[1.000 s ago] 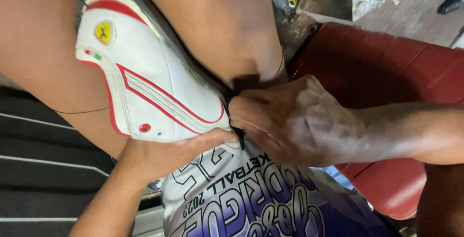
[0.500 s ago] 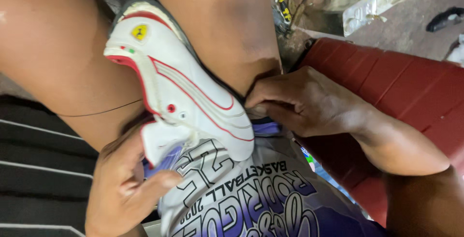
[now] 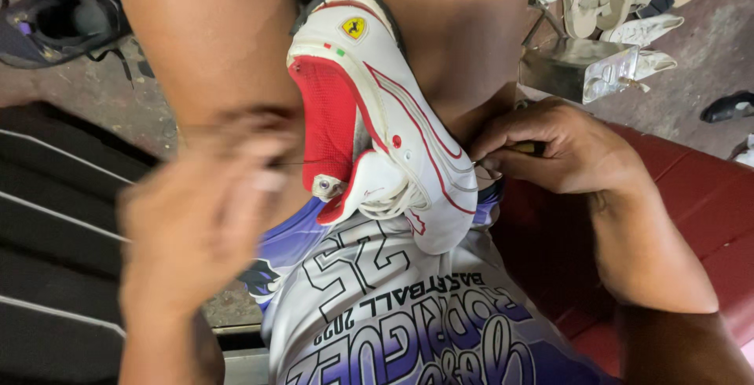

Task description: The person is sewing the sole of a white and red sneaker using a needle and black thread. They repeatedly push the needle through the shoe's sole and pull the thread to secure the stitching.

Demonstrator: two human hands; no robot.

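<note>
Head view: a white sneaker held between the knees

Head camera looks down on a white sneaker [image 3: 393, 126] of smooth leather with thin red stripes, a red mesh tongue and a small yellow badge near the toe. It lies wedged between the person's two bare thighs, toe pointing away, heel resting on a glossy printed jersey [image 3: 377, 314] in white and purple.

The right hand [image 3: 561, 153] is beside the sneaker on its right edge, fingers curled and pinched together on a thin dark tool [image 3: 528, 148]; only a small part of this tool shows, so its kind is not clear. The left hand [image 3: 200, 220] is raised at the left of the sneaker, apart from it, blurred; a fine thread [image 3: 294, 163] runs from the tongue area toward it, but I cannot tell if the fingers are closed on it.

A red padded seat [image 3: 699, 220] lies under the right forearm. At left are dark ribbed steps [image 3: 55, 228]. Beyond the knees, on the concrete floor [image 3: 691, 71], lie a black shoe [image 3: 55, 23] and pale sandals [image 3: 613, 0], well apart from the hands.
</note>
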